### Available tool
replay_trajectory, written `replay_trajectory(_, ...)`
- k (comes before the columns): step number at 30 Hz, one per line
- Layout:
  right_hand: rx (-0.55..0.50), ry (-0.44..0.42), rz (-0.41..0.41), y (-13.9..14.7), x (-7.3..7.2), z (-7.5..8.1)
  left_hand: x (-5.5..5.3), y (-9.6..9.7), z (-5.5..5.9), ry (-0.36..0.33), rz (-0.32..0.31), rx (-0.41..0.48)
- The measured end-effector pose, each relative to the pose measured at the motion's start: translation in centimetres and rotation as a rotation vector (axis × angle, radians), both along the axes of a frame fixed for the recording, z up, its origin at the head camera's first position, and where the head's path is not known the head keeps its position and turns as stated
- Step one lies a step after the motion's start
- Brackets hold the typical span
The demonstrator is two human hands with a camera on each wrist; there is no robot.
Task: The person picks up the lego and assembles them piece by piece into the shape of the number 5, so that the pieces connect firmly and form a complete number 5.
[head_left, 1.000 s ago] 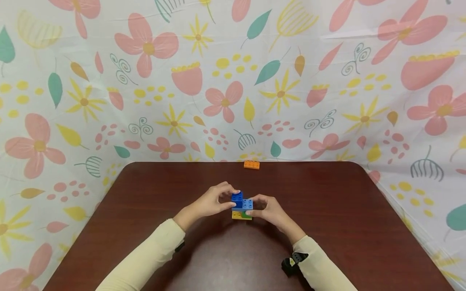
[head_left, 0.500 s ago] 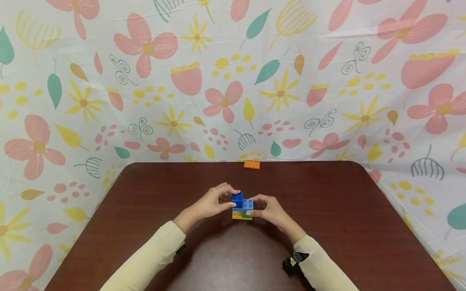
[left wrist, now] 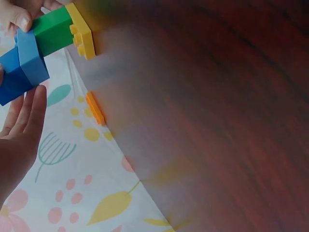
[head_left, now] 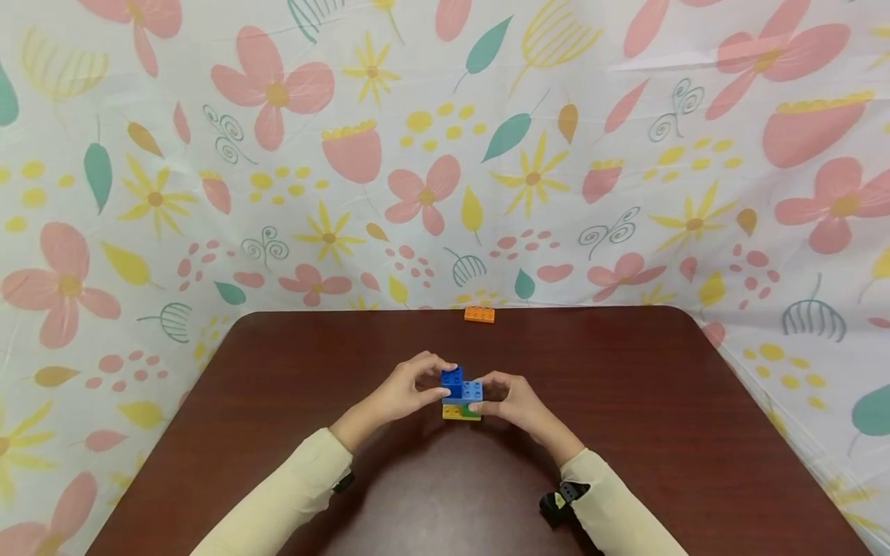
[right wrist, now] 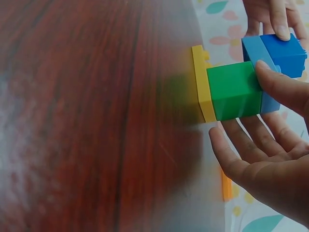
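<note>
In the middle of the table stands a small stack of toy building bricks. A flat yellow brick (right wrist: 202, 87) forms the base, and a green brick (right wrist: 234, 92) sits on its right part. Across the green one lies a light blue brick (head_left: 473, 390), overhanging to the left. On that left end is a dark blue brick (head_left: 452, 384), which my left hand (head_left: 401, 392) pinches between thumb and fingers. My right hand (head_left: 518, 403) holds the stack from the right, its thumb on the light blue brick near the green one, its fingers partly hidden behind.
A flat orange brick (head_left: 480, 314) lies at the far edge of the dark wooden table (head_left: 334, 340). Behind the table hangs a white cloth (head_left: 348, 62) printed with flowers and leaves.
</note>
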State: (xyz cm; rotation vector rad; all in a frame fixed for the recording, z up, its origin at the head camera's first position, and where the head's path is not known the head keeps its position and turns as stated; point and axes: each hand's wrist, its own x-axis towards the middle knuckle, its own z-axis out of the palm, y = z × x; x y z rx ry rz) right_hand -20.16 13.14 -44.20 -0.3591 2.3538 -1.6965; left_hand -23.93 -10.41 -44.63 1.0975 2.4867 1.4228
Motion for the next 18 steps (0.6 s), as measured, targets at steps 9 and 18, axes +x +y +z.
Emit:
replay_trajectory(9,0.011,0.024,0.041,0.2,-0.6,-0.4,0.3,0.4,-0.8,-0.015,0.065,0.073)
replay_trajectory(18,0.021,0.051,0.084,0.3,-0.8,-0.2,1.9,1.1,0.4,-0.222,0.138,0.21)
